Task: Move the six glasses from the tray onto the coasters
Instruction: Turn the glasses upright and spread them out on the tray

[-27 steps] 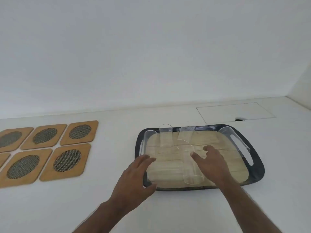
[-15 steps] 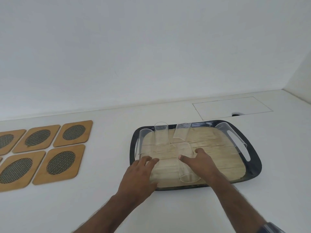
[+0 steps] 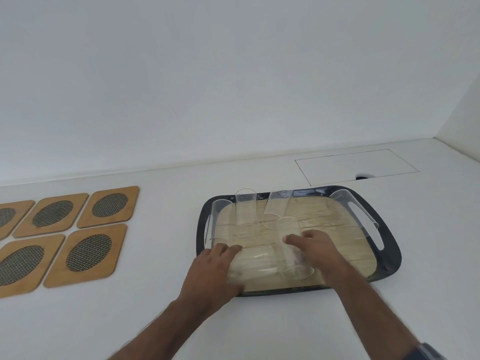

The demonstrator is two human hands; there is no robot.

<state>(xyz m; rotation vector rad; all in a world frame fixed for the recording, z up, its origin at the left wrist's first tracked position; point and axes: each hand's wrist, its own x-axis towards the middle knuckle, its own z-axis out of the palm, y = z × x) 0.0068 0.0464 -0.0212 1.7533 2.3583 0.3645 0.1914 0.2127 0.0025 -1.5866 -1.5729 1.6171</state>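
My right hand (image 3: 315,249) curls loosely around the near-centre glass (image 3: 292,249) on the tray (image 3: 387,258), fingers at its side, though I cannot tell if the grip has closed. My left hand (image 3: 217,267) lies flat and spread over the tray's near-left corner, over a clear glass (image 3: 253,263) I can barely make out, holding nothing I can confirm. Four more glasses (image 3: 245,206) stand along the tray's far edge and sides. The coasters (image 3: 85,254) lie well to the tray's left, all bare. I judge the best move is a firm wrap low on the glass, lifting straight up to clear its neighbours.
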